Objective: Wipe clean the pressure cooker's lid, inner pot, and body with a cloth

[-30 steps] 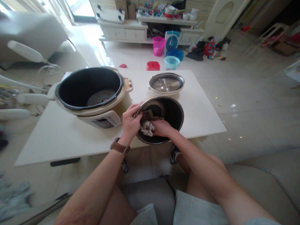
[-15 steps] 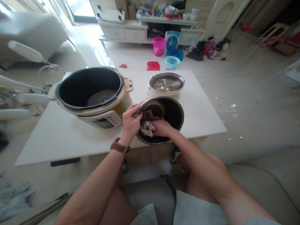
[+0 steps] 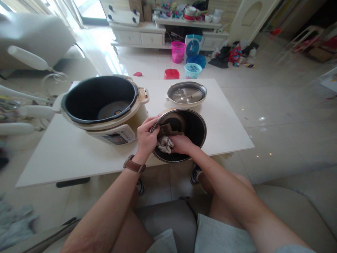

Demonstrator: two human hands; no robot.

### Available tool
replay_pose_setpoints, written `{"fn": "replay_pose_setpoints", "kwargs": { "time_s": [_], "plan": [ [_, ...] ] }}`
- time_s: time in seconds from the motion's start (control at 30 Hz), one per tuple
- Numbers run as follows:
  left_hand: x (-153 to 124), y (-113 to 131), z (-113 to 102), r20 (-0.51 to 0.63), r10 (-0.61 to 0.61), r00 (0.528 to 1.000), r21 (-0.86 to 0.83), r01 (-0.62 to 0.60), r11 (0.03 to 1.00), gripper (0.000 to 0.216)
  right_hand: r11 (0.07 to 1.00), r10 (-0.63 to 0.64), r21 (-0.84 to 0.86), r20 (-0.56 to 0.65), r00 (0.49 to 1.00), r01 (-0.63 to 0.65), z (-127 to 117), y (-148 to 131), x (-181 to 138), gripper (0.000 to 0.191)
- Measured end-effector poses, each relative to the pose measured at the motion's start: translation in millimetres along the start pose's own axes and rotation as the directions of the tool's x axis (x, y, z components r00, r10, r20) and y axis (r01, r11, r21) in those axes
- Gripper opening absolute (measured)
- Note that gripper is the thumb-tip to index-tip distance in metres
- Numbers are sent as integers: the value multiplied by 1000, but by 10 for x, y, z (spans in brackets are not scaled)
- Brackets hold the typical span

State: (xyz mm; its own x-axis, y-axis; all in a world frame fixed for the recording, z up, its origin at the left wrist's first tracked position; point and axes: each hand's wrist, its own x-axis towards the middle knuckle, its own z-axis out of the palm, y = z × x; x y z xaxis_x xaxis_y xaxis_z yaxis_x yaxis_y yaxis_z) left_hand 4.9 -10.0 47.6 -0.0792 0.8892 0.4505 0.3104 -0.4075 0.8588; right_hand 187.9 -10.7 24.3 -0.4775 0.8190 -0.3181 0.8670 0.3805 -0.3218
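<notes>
A dark inner pot with a metal rim lies tilted toward me at the near edge of the white table. My left hand, a brown watch on its wrist, grips the pot's left rim. My right hand is inside the pot, closed on a crumpled stained cloth pressed against the pot's inner wall. To the left stands the cream rice cooker body, open and tilted, its heating plate showing.
A round metal lid lies upside down behind the pot. Beyond the table the tiled floor holds a red box, a pink basket and a teal basket. I sit on a grey sofa.
</notes>
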Motion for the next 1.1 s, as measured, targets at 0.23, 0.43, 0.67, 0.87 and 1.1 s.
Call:
{"fn": "replay_pose_setpoints", "kwargs": {
  "time_s": [0.23, 0.43, 0.67, 0.87, 1.1],
  "plan": [
    [3, 10, 7, -9, -10, 1000, 2, 10, 1000, 37, 999, -10, -32, -12, 1000, 9, 16, -11, -1, 52],
    [0, 15, 2, -9, -13, 1000, 1, 13, 1000, 36, 1000, -15, -8, -3, 1000, 15, 3, 5, 9, 60],
    [0, 2, 0, -5, 1, 1000, -11, -1, 1000, 36, 1000, -2, -8, -2, 1000, 2, 22, 5, 14, 63],
    [1, 5, 0, -6, -7, 1000, -4, 7, 1000, 36, 1000, 0, -31, -14, 1000, -1, 30, -13, 4, 52],
    [3, -2, 4, -7, -6, 1000, 9, 6, 1000, 36, 999, 15, -35, -6, 1000, -15, 28, -22, 2, 51]
  ]
}}
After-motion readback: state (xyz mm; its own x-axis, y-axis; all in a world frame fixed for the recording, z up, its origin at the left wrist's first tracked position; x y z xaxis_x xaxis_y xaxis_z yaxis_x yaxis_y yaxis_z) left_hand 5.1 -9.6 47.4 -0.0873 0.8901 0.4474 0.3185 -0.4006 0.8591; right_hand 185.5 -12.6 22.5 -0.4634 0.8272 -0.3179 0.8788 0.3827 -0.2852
